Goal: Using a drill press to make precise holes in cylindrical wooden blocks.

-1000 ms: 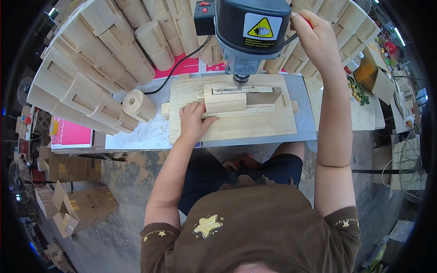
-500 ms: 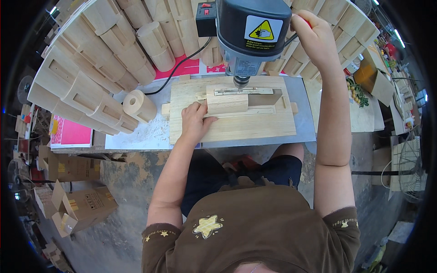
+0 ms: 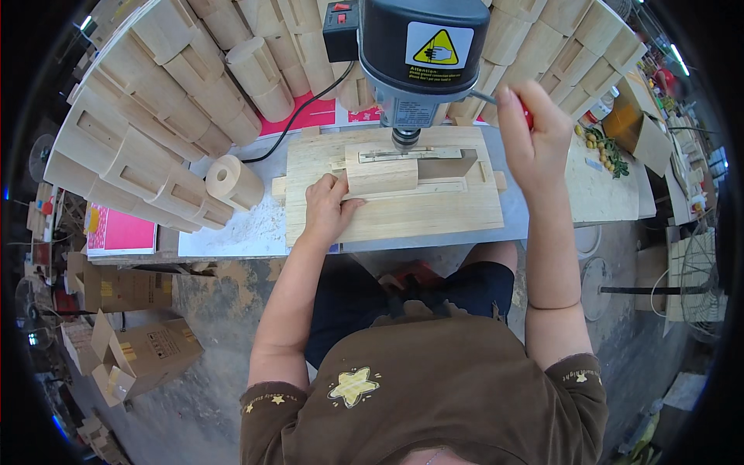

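My right hand [image 3: 535, 136] is closed around the red-knobbed feed lever [image 3: 484, 97] of a drill press [image 3: 422, 46]. The drill chuck [image 3: 405, 138] sits just above a pale wooden block [image 3: 380, 177], over the metal-edged slot template [image 3: 411, 156] along its top. The bit's tip is too small to make out. At the block's left end, my left hand [image 3: 328, 208] presses its fingers and thumb against the wood. The block lies in a wooden jig board [image 3: 403, 213] on the bench.
Stacked slotted wooden cylinders [image 3: 155, 124] curve around the back and left. One bored cylinder [image 3: 234, 183] stands left of the jig, near the black power cord [image 3: 310, 101]. Sawdust covers the bench there. Cardboard boxes [image 3: 147, 353] stand on the floor at left, a fan [image 3: 697, 287] at right.
My right hand has swung the lever downward and toward me. The chuck appears slightly lower over the block. My left hand keeps its place at the block's end.
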{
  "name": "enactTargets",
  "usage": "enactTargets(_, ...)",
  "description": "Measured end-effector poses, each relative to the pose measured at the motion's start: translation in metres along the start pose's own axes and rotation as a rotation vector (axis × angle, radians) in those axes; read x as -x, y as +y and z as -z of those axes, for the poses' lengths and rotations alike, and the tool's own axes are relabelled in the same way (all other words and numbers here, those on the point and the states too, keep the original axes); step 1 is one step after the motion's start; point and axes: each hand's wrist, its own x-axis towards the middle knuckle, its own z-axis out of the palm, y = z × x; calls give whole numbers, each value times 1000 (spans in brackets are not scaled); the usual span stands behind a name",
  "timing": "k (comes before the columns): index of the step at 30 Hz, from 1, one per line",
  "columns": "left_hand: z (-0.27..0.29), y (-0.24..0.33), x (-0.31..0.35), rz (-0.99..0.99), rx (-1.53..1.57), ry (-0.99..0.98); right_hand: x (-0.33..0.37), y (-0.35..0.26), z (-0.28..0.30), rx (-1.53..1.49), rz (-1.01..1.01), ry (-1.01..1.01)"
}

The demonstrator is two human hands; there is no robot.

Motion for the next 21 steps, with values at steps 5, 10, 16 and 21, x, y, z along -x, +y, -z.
enactTargets(5, -1, -3, 1, -8, -37, -40, 45, 6, -8, 33, 71, 33)
enactTargets(10, 1, -2, -1, -19, -34, -3, 84, 36, -38, -9, 127, 91)
enactTargets(16, -1, -3, 1, -28, -70, -34, 99, 54, -54, -11, 137, 97)
enactTargets(21, -1, 0, 0, 5, -51, -23, 64, 33, -24, -23, 208, 119)
